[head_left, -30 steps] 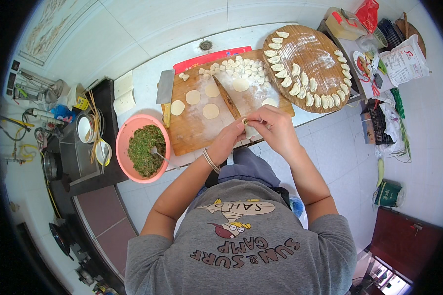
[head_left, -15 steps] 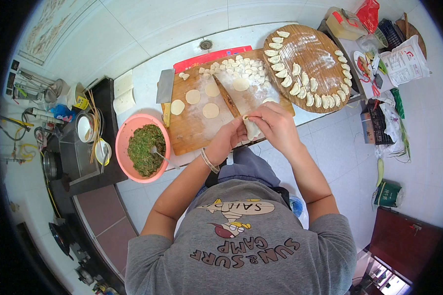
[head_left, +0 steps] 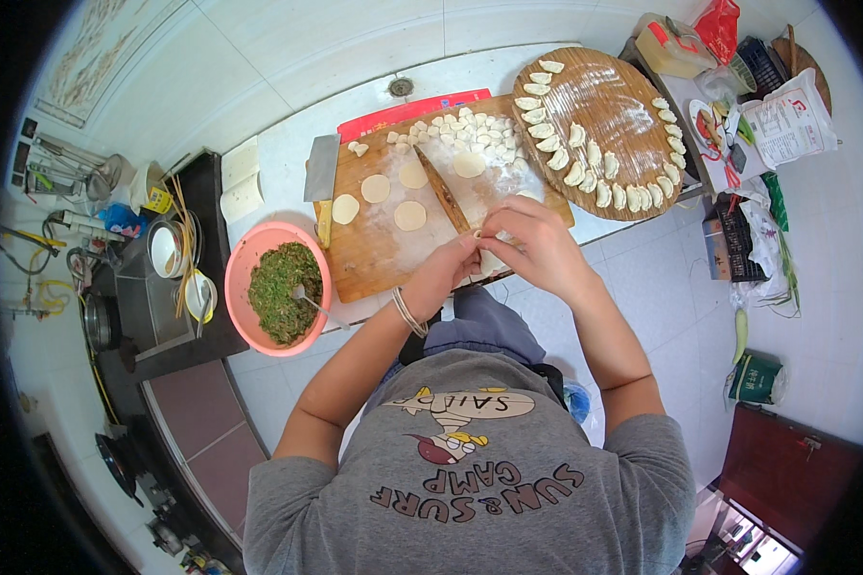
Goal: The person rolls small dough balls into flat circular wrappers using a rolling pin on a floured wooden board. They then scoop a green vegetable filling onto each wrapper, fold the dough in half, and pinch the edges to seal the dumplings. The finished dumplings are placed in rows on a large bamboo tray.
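Note:
Between both hands, at the near edge of the cutting board, is a pale dumpling, mostly covered by my fingers. My left hand grips its left side with thumb and fingers. My right hand pinches its upper edge from the right. Just beyond my fingers lies a wooden rolling pin. Flat round dough wrappers rest on the floured board, with many small dough pieces toward its far side. To the left stands a pink bowl of green filling with a metal spoon in it.
At the far right, a round wooden board carries several shaped dumplings along its rim. A cleaver lies by the cutting board's left edge. Beyond the bowl is a sink with bowls and chopsticks. Bags and food packages crowd the right side.
My right hand has shifted slightly left and its fingers now cover more of the dumpling's upper edge. My left hand stays nearly in place. Everything on the boards is unchanged.

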`<state>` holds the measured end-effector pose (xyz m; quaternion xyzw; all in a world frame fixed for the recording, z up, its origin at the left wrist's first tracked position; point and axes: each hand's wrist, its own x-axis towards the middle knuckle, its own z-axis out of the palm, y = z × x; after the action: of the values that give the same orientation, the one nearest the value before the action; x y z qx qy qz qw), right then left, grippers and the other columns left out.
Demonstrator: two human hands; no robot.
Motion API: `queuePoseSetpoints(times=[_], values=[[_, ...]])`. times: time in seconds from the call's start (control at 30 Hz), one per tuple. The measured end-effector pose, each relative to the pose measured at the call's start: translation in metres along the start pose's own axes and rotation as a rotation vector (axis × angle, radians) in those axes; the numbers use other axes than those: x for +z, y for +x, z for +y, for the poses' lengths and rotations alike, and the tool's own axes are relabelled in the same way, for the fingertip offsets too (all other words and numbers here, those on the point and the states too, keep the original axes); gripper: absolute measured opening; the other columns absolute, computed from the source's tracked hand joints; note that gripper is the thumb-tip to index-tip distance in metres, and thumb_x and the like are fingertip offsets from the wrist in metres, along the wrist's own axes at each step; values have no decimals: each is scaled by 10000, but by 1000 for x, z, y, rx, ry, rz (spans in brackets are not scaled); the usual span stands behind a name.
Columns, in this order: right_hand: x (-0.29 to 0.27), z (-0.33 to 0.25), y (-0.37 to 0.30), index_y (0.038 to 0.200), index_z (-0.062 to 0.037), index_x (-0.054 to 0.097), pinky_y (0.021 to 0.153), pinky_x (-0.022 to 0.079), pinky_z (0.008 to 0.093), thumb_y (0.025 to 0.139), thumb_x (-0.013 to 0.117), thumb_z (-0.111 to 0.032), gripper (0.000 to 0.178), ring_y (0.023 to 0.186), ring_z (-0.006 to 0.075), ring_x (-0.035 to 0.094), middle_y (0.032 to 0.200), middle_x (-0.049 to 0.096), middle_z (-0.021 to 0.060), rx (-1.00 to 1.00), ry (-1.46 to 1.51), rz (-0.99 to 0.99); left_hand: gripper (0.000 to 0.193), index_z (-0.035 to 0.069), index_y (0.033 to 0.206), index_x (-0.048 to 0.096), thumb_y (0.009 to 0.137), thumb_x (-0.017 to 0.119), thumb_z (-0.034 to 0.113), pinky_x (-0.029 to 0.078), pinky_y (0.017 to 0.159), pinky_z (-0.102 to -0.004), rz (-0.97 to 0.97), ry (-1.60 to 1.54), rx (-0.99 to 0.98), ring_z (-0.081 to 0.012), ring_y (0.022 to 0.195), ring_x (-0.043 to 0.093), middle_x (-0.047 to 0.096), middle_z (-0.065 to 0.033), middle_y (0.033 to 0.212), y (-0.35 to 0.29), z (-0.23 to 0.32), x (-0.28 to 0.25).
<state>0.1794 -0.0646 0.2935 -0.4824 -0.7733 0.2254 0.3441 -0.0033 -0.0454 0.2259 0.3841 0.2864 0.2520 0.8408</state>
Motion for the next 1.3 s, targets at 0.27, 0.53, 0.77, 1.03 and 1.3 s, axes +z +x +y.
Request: queuePoseSetpoints(times=[0.27, 0.53, 0.77, 1.03, 1.3], values=[[2, 0, -1, 832, -6, 635, 641, 483, 343, 770, 670, -33, 75, 746, 293, 607, 782, 609, 113, 153, 120, 22, 457, -8, 1290, 462, 1004, 297, 308, 405, 985, -333, -93, 77, 24, -181, 1111, 544, 559, -87, 1227, 3, -5, -6], [-2, 9, 3, 844, -24, 657, 622, 468, 349, 796, 661, -64, 64, 734, 280, 596, 770, 602, 108, 56, 43, -63, 523, -20, 1297, 450, 1001, 276, 375, 406, 1003, -368, -97, 112, -29, -220, 1122, 556, 568, -117, 1227, 1, 4, 0], [-1, 5, 8, 845, -32, 646, 644, 479, 358, 786, 658, -50, 64, 754, 274, 598, 794, 590, 89, -34, 67, 7, 679, -39, 1315, 421, 967, 246, 516, 394, 1025, -407, -201, -112, -35, -313, 1161, 548, 546, -200, 1260, -2, 15, 6], [-7, 10, 11, 845, -34, 648, 647, 493, 355, 755, 669, -54, 94, 760, 282, 604, 817, 603, 89, -145, -87, -83, 691, -37, 1327, 406, 958, 241, 524, 360, 1058, -442, -244, -333, -139, -362, 1195, 518, 513, -225, 1291, -1, 20, 2], [-7, 8, 15, 940, -25, 679, 651, 503, 336, 756, 674, -69, 189, 736, 277, 613, 802, 611, 109, -83, -29, 194, 659, -34, 1338, 384, 956, 274, 492, 329, 1080, -496, -149, -522, -33, -365, 1228, 484, 510, -213, 1293, -1, 31, 16]])
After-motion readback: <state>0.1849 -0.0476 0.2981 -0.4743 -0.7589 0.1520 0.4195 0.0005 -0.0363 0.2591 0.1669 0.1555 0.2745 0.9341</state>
